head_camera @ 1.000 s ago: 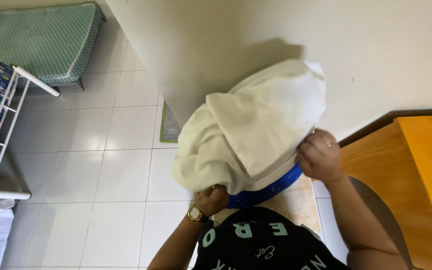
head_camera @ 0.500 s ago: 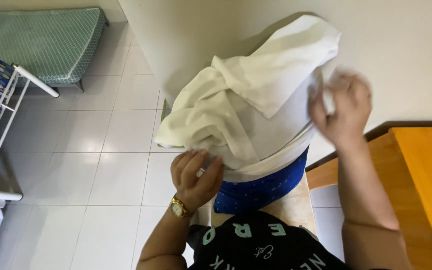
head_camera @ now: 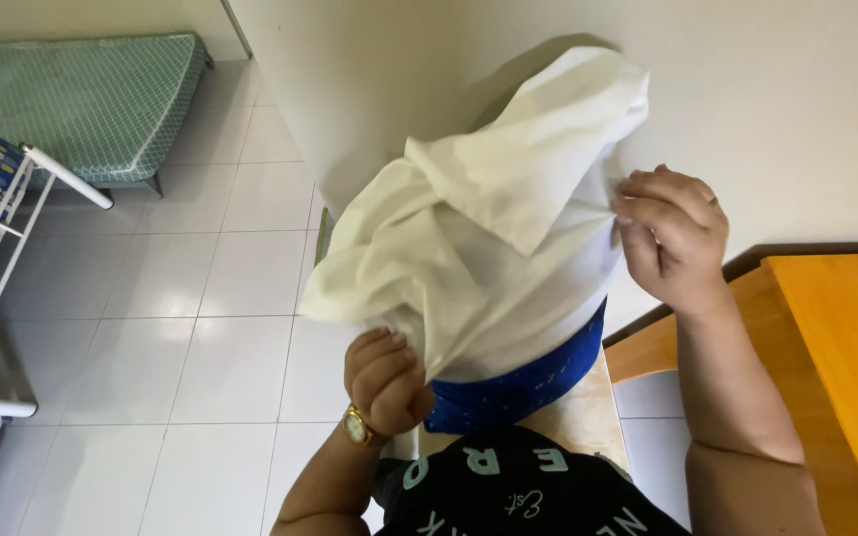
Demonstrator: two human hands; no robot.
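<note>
Two hands in view: left hand (head_camera: 386,377) and right hand (head_camera: 669,236), both pinching one cream-white cloth (head_camera: 479,238). One blue patterned fabric (head_camera: 523,382) showing under the cloth. One gold wristwatch (head_camera: 356,428), on the left wrist. One ring (head_camera: 712,200) on the right hand. One green mattress (head_camera: 71,99) top left. One white metal frame (head_camera: 2,223) at the left edge. One orange wooden table (head_camera: 846,337) on the right. One black shirt (head_camera: 518,491) with pale lettering at the bottom.
</note>
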